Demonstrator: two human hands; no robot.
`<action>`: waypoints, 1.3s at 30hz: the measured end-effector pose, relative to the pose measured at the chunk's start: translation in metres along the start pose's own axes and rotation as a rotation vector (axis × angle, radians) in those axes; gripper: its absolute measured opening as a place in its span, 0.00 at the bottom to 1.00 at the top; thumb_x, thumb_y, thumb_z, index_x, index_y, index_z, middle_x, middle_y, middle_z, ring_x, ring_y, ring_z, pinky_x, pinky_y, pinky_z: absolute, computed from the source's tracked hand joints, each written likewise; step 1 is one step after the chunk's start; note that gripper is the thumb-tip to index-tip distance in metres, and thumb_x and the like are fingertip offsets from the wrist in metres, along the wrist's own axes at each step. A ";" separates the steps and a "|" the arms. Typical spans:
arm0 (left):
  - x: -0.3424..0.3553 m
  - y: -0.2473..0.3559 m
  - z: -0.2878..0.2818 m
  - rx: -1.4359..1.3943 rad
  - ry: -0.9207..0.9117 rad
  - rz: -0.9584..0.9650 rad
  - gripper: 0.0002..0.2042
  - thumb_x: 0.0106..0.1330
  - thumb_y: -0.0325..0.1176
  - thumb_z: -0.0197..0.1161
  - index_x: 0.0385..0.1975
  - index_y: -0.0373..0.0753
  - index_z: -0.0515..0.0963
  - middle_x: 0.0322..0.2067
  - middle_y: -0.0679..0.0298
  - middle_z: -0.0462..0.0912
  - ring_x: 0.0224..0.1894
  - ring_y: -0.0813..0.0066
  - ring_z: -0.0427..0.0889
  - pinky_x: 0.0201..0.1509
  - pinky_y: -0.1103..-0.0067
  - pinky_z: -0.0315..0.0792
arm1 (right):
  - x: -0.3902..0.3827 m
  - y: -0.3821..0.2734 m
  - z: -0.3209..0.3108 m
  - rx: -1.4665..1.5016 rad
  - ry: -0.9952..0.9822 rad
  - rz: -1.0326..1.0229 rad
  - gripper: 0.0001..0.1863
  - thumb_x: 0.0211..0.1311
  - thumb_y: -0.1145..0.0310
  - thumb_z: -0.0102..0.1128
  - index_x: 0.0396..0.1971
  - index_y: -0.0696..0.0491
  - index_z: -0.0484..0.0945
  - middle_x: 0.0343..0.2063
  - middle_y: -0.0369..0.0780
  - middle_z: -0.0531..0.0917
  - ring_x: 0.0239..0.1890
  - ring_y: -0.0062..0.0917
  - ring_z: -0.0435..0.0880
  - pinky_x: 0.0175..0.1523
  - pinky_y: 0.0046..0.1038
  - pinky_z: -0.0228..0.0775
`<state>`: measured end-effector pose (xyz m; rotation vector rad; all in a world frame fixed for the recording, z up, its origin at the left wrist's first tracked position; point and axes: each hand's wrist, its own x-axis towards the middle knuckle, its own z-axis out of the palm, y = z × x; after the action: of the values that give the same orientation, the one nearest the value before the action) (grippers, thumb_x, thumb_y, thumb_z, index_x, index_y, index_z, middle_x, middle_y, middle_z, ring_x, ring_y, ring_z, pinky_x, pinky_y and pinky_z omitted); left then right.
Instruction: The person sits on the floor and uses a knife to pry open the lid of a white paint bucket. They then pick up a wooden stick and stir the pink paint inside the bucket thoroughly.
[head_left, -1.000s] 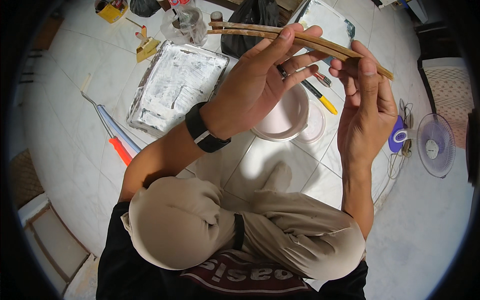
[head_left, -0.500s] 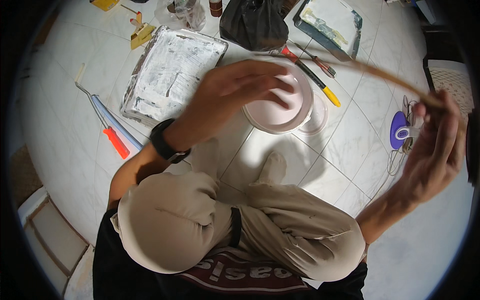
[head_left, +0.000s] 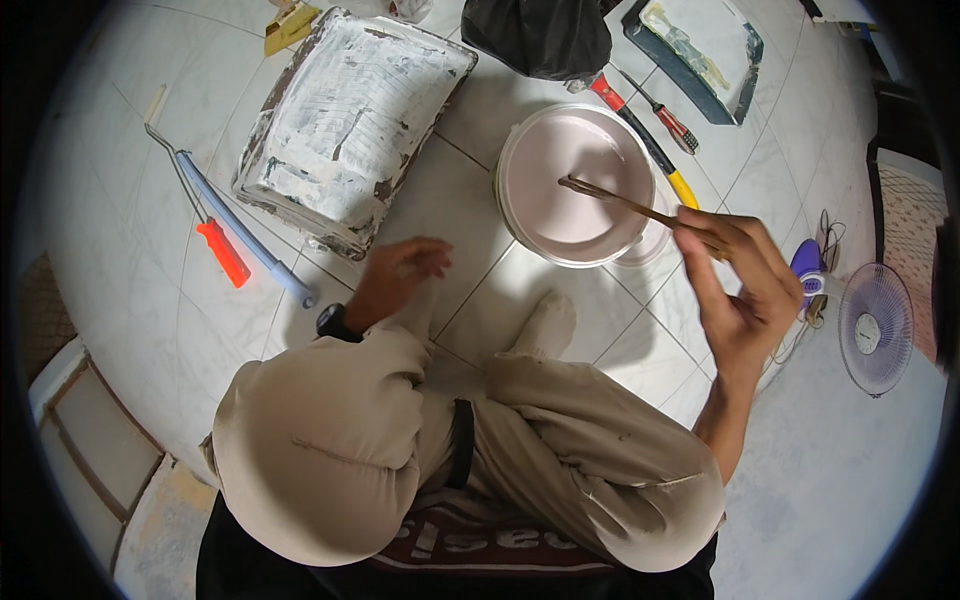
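A thin brown wooden stick [head_left: 635, 205] is gripped between the thumb and fingers of my right hand [head_left: 748, 280]. It slants left and its dark tip is over the pale pink paint [head_left: 585, 215] in a round white bucket [head_left: 508, 205]; I cannot tell whether the tip touches the paint. My left hand [head_left: 392, 285], with a black watch [head_left: 335, 322] at the wrist, is above my lower leg, left of the bucket. Its fingers are loosely bent and hold nothing. Under the bucket's right side, a round translucent lid [head_left: 650, 243] partly shows.
A paint-smeared tray [head_left: 350, 115] lies left of the bucket, near a red-handled roller frame [head_left: 222, 255] and a blue-grey rod [head_left: 230, 220]. Behind stand a black bag [head_left: 540, 40], a yellow-ended tool [head_left: 645, 140], a screwdriver [head_left: 675, 125] and a dark tray [head_left: 735, 95]. A purple fan [head_left: 875, 335] is at right.
My right hand has come left and inward, bringing the stick's tip over the paint. My left hand has drawn back from above the bucket toward my leg. The view has shifted slightly.
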<state>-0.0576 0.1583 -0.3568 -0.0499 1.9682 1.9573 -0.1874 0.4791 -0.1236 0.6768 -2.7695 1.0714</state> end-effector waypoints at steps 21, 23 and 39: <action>0.001 -0.060 0.038 0.480 0.051 0.183 0.06 0.70 0.34 0.72 0.38 0.39 0.86 0.29 0.61 0.87 0.23 0.71 0.84 0.29 0.76 0.78 | 0.016 0.083 0.069 -0.056 -0.010 -0.082 0.03 0.67 0.75 0.68 0.39 0.56 0.87 0.37 0.43 0.90 0.37 0.34 0.89 0.42 0.28 0.80; 0.000 -0.060 0.038 0.476 0.065 0.182 0.06 0.70 0.33 0.72 0.38 0.38 0.86 0.29 0.61 0.87 0.23 0.71 0.84 0.29 0.76 0.78 | 0.000 0.075 0.065 -0.064 -0.046 -0.043 0.04 0.67 0.76 0.68 0.39 0.57 0.87 0.37 0.43 0.89 0.37 0.35 0.89 0.42 0.28 0.80; 0.002 -0.059 0.043 0.487 0.097 0.211 0.05 0.70 0.32 0.72 0.37 0.38 0.85 0.30 0.62 0.88 0.24 0.73 0.85 0.30 0.77 0.79 | 0.015 0.052 0.082 0.045 0.142 -0.163 0.05 0.63 0.82 0.68 0.38 0.60 0.86 0.36 0.42 0.89 0.33 0.32 0.86 0.37 0.27 0.78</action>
<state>-0.0338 0.1981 -0.4125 0.1982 2.5501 1.5564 -0.2177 0.4539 -0.2131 0.7838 -2.5301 1.1052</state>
